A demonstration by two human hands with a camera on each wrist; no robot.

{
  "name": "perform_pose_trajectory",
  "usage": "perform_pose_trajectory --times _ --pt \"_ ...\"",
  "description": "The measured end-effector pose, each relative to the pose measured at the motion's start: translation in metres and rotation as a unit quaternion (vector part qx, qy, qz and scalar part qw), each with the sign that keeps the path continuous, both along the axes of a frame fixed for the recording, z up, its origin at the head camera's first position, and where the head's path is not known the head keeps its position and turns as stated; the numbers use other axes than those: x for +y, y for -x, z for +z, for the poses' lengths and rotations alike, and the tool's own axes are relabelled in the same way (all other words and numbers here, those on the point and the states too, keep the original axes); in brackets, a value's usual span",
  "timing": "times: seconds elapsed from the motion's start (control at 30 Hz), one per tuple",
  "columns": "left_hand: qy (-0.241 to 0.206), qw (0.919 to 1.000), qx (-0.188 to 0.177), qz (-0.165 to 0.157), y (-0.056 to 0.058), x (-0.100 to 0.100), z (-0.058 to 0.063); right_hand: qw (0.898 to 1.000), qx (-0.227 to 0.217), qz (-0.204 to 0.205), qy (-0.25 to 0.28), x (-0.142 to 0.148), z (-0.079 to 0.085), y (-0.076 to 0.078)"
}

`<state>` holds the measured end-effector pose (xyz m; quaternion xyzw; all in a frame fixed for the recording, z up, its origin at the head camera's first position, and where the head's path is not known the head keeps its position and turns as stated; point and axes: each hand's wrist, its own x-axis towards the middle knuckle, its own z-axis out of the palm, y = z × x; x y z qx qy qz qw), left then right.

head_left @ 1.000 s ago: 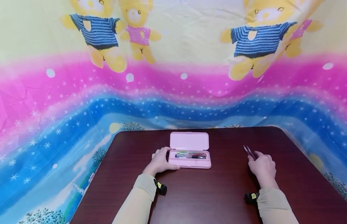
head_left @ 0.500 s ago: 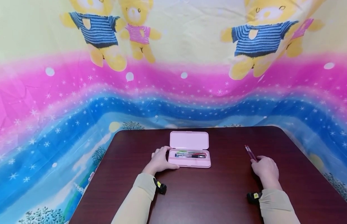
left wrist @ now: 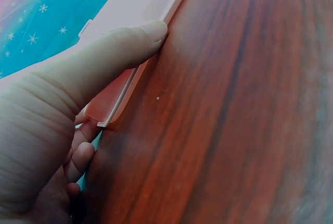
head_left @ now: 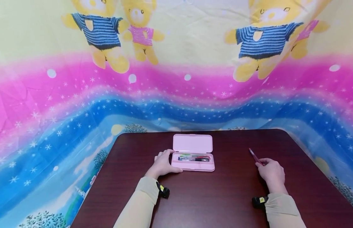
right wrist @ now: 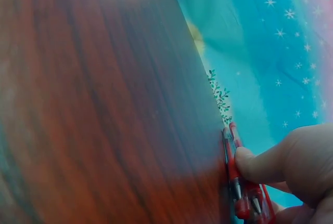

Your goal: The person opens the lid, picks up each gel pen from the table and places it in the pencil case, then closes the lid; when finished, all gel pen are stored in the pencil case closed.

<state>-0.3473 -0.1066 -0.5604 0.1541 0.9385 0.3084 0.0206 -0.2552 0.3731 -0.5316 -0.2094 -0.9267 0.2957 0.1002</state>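
A pink pencil case (head_left: 184, 165) lies with its lid back on the table, several pens (head_left: 193, 157) in its rear compartment. My left hand (head_left: 161, 164) holds the case at its left end. In the left wrist view the thumb (left wrist: 140, 39) presses on the front edge, and the other fingers wrap round the far corner, partly hidden. Away to the right, my right hand (head_left: 271, 172) pinches red pens (head_left: 253, 154) between thumb and fingers, their ends pointing away and leftward. In the right wrist view the red pens (right wrist: 233, 164) lie side by side, their lower parts close to the fingers.
The dark wood table (head_left: 216, 196) has rounded far corners. Behind it hangs a printed cloth (head_left: 176, 104) with bears and snowflakes, close along the table's far and side edges. A black wrist camera (head_left: 164, 191) sits on the left sleeve.
My right hand has shifted slightly right and towards me with the red pens, whose ends have drawn together into a narrower bundle. The left hand and the case stay put.
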Motion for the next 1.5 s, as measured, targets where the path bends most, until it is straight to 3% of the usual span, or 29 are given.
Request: perform_pose_trajectory --times 0.27,0.7,1.1,1.5 --pt "-0.005 1.0000 0.000 0.000 0.000 0.001 0.000 0.999 0.040 0.003 -0.005 -0.012 0.000 0.004" --pt "-0.003 1.0000 -0.004 -0.001 -0.001 0.001 0.001 0.994 0.063 0.083 -0.021 -0.068 0.013 0.023" --pt "0.001 1.0000 -0.003 0.000 -0.001 0.001 0.004 0.976 0.123 0.174 -0.048 -0.140 0.015 0.046" --pt "0.001 1.0000 -0.003 -0.001 -0.001 0.001 0.004 0.957 0.103 0.262 -0.067 -0.206 0.008 0.058"
